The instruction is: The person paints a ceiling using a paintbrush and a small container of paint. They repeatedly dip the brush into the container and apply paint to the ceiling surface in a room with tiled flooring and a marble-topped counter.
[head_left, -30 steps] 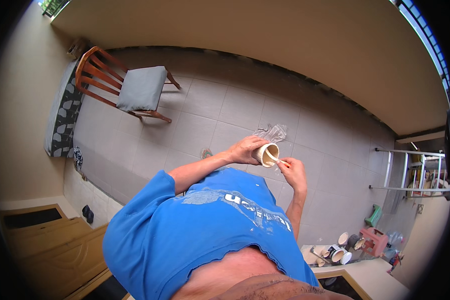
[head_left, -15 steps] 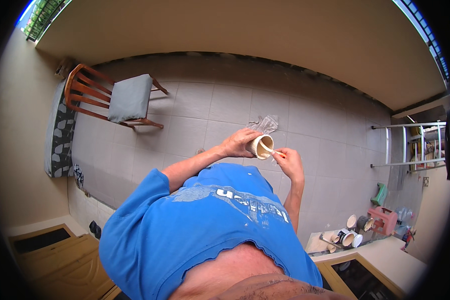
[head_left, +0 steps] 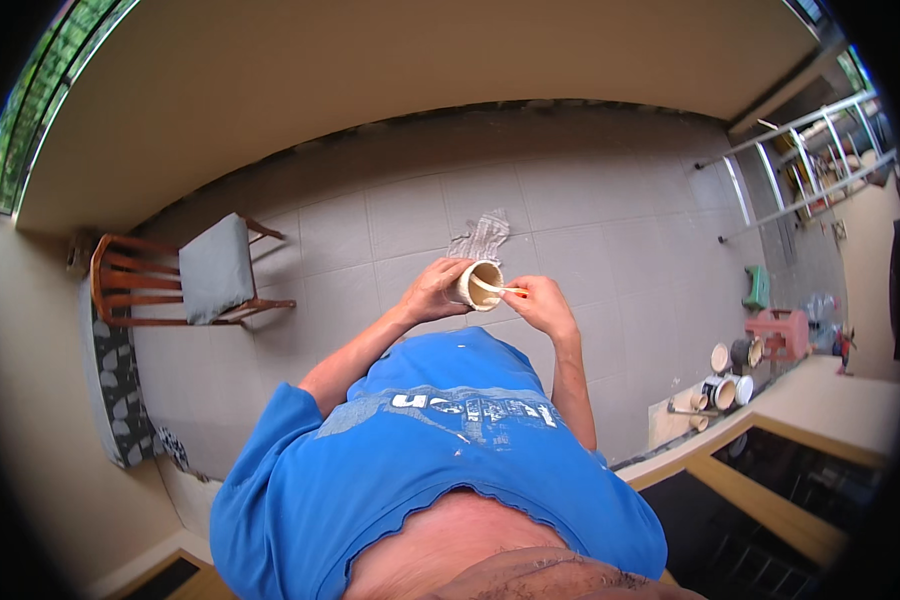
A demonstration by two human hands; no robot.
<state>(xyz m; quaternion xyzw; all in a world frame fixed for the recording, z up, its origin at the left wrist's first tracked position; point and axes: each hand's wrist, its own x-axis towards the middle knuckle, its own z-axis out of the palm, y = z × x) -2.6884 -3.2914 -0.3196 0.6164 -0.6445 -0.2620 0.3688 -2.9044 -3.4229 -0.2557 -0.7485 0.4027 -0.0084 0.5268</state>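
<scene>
My left hand (head_left: 436, 288) is wrapped round a small cylindrical paint pot (head_left: 488, 274), tilted so that its mouth faces right. Cream paint coats the pot's inside and rim. From the right, my right hand (head_left: 543, 303) pinches a slim, pale, curved tool (head_left: 494, 289) with an orange part by the fingers. The tool's far end reaches into the pot; its tip is hard to make out, and I cannot tell its exact kind. Just beyond the pot, a crumpled grey striped cloth (head_left: 482, 236) lies on the floor.
A wooden chair (head_left: 215, 272) with a grey seat stands at the left on the tiled floor (head_left: 410, 220). To the right are a metal ladder (head_left: 805, 165), a green stool (head_left: 756, 287), a pink stool (head_left: 778, 332) and several paint cans (head_left: 718, 391). A wall (head_left: 450, 60) closes the far side.
The whole view has shifted and turned slightly, so the pot and both hands appear further left. The tool sits a little deeper or lower across the pot's mouth; both grips are unchanged.
</scene>
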